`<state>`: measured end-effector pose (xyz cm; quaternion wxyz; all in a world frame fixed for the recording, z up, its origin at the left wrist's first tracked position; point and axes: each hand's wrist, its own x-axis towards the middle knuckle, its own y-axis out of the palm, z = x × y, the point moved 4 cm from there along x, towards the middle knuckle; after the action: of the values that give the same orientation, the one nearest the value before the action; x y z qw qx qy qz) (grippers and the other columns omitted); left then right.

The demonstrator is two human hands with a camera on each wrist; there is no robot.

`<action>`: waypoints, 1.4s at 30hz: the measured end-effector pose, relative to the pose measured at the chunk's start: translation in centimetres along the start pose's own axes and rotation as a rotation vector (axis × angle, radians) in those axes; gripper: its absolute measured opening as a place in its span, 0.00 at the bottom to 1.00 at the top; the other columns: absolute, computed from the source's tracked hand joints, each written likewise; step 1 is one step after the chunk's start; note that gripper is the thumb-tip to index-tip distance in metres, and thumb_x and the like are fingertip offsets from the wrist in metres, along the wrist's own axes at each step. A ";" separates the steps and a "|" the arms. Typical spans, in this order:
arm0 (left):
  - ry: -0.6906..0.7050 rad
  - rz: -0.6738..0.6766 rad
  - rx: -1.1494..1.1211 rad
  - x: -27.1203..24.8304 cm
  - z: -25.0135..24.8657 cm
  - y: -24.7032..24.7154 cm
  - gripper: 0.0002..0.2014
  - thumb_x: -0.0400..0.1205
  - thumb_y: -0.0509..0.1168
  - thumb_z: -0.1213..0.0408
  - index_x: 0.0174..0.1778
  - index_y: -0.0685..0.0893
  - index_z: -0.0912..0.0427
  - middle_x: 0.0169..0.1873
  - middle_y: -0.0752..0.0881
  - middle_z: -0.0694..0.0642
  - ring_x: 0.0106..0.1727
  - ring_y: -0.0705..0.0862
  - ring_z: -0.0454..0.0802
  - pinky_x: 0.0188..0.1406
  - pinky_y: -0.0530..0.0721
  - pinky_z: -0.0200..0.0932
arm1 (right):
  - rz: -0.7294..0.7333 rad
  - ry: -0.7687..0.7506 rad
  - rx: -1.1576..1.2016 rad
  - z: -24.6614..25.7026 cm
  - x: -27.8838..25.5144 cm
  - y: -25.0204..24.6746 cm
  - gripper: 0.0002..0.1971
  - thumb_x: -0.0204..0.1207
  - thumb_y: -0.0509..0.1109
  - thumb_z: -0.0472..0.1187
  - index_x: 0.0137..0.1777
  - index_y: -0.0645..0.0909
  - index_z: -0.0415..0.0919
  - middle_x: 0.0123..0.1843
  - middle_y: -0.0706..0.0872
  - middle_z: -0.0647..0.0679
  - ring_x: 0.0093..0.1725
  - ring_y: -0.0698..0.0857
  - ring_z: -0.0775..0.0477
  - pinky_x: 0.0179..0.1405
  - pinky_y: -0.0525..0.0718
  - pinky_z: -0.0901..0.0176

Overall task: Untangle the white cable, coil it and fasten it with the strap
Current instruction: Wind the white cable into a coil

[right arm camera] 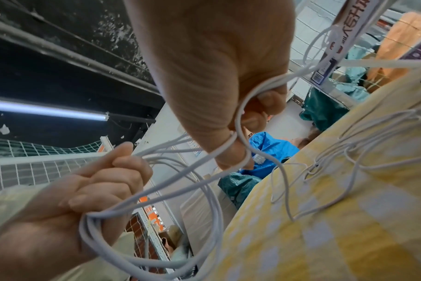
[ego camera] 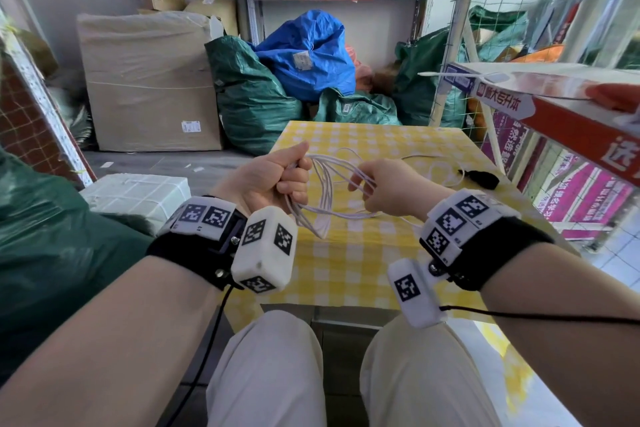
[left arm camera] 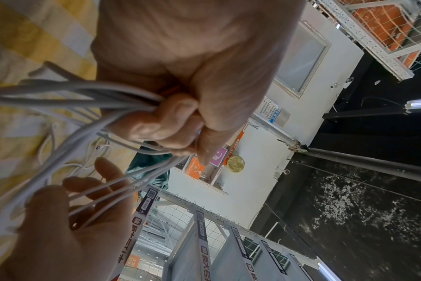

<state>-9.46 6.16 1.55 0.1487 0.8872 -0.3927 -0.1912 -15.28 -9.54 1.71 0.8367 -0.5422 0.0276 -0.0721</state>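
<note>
Above the near half of the table (ego camera: pixel 349 274), several cable (ego camera: pixel 327 191) loops are clamped in the left hand (ego camera: pixel 273 180), fingers curled tight. At 3 o'clock from it, strands are pinched by the right hand (ego camera: pixel 388 189); remaining cable trails toward the strap (ego camera: pixel 482 178), lying at 2 o'clock.

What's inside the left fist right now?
The left hand grips a bundle of white cable loops, which fan out toward the right hand. Whether a plug is inside, the fingers hide.
</note>
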 end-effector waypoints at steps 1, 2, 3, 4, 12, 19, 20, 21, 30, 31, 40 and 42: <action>-0.003 0.002 0.009 0.0 0.1 0.0 0.17 0.83 0.56 0.51 0.32 0.70 0.56 0.13 0.61 0.44 0.11 0.61 0.39 0.14 0.67 0.31 | 0.003 -0.004 -0.024 0.0 0.0 0.1 0.15 0.71 0.68 0.29 0.53 0.82 0.48 0.41 0.83 0.52 0.42 0.82 0.49 0.41 0.83 0.58; -0.005 0.008 0.011 0.0 0.1 0.0 0.16 0.83 0.56 0.51 0.32 0.70 0.56 0.13 0.61 0.44 0.11 0.60 0.39 0.14 0.67 0.31 | 0.010 -0.007 -0.039 0.0 0.0 0.3 0.16 0.72 0.67 0.30 0.55 0.82 0.48 0.44 0.84 0.50 0.44 0.83 0.48 0.41 0.83 0.58; -0.008 0.021 0.008 0.0 0.1 0.1 0.16 0.82 0.57 0.51 0.32 0.70 0.56 0.13 0.61 0.44 0.11 0.60 0.39 0.13 0.67 0.31 | 0.016 -0.009 -0.037 0.0 0.0 0.4 0.17 0.72 0.67 0.30 0.58 0.81 0.47 0.47 0.85 0.49 0.46 0.83 0.47 0.41 0.82 0.58; -0.013 0.043 0.003 -0.1 0.1 0.2 0.16 0.81 0.57 0.51 0.31 0.71 0.56 0.13 0.61 0.44 0.10 0.60 0.39 0.12 0.66 0.31 | 0.018 -0.008 -0.018 -0.1 0.0 0.4 0.18 0.73 0.66 0.30 0.60 0.81 0.47 0.50 0.85 0.48 0.47 0.83 0.47 0.40 0.81 0.59; -0.055 0.215 -0.029 -0.3 -0.2 1.2 0.18 0.78 0.56 0.51 0.23 0.72 0.54 0.10 0.63 0.44 0.13 0.51 0.41 0.09 0.62 0.30 | 0.103 -0.150 0.732 1.2 -0.2 1.2 0.08 0.80 0.66 0.32 0.57 0.80 0.39 0.39 0.86 0.41 0.41 0.86 0.48 0.47 0.83 0.57; 0.013 0.121 -0.052 -0.1 -0.1 -0.7 0.20 0.80 0.56 0.49 0.23 0.68 0.53 0.11 0.59 0.46 0.13 0.52 0.42 0.13 0.66 0.33 | 0.210 -0.106 0.944 0.3 -0.6 1.3 0.15 0.85 0.58 0.47 0.39 0.75 0.42 0.23 0.67 0.54 0.24 0.72 0.54 0.56 0.83 0.47; 0.015 0.099 -0.019 0.0 0.1 -0.9 0.21 0.81 0.55 0.48 0.23 0.67 0.53 0.13 0.58 0.46 0.13 0.56 0.42 0.16 0.70 0.34 | 0.182 -0.099 0.925 0.3 -0.5 1.3 0.16 0.86 0.57 0.49 0.37 0.73 0.43 0.23 0.66 0.55 0.23 0.70 0.54 0.48 0.82 0.50; 0.013 0.075 0.035 0.2 0.3 -1.1 0.22 0.83 0.53 0.48 0.24 0.66 0.53 0.14 0.60 0.46 0.14 0.61 0.42 0.22 0.74 0.36 | 0.134 -0.092 0.879 0.3 -0.3 1.2 0.18 0.86 0.56 0.50 0.36 0.71 0.44 0.23 0.65 0.55 0.23 0.68 0.55 0.41 0.78 0.54; -0.016 -0.052 0.692 0.4 0.1 -0.4 0.17 0.86 0.55 0.52 0.47 0.78 0.63 0.24 0.71 0.52 0.23 0.73 0.48 0.29 0.78 0.41 | -0.005 -0.166 0.187 2.7 -0.3 0.2 0.20 0.86 0.56 0.51 0.32 0.71 0.45 0.29 0.73 0.51 0.25 0.68 0.55 0.21 0.65 0.67; -0.007 -0.036 0.704 0.4 0.0 0.0 0.16 0.86 0.55 0.51 0.45 0.77 0.61 0.22 0.67 0.50 0.21 0.67 0.45 0.24 0.74 0.38 | -0.015 -0.179 0.210 2.8 -0.3 0.2 0.20 0.85 0.56 0.51 0.32 0.72 0.45 0.28 0.72 0.51 0.24 0.68 0.55 0.18 0.64 0.69; 0.155 -0.215 0.644 0.4 -1.4 -1.3 0.20 0.88 0.54 0.54 0.29 0.65 0.54 0.15 0.61 0.44 0.15 0.56 0.41 0.13 0.57 0.33 | 0.005 -0.066 0.214 0.0 -0.1 -0.3 0.19 0.78 0.65 0.59 0.43 0.85 0.44 0.38 0.87 0.52 0.37 0.82 0.54 0.39 0.79 0.58; 0.181 -0.297 0.599 0.4 -2.0 -2.5 0.20 0.88 0.53 0.54 0.29 0.63 0.53 0.14 0.60 0.44 0.14 0.56 0.40 0.12 0.56 0.33 | -0.009 -0.020 0.187 -0.9 -0.2 -0.7 0.18 0.78 0.66 0.58 0.47 0.86 0.44 0.35 0.84 0.54 0.35 0.80 0.55 0.34 0.75 0.62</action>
<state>-6.69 7.73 2.22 -0.1138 0.9523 -0.2831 -0.0075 -15.67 -10.58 2.03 0.8837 -0.4623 0.0099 -0.0724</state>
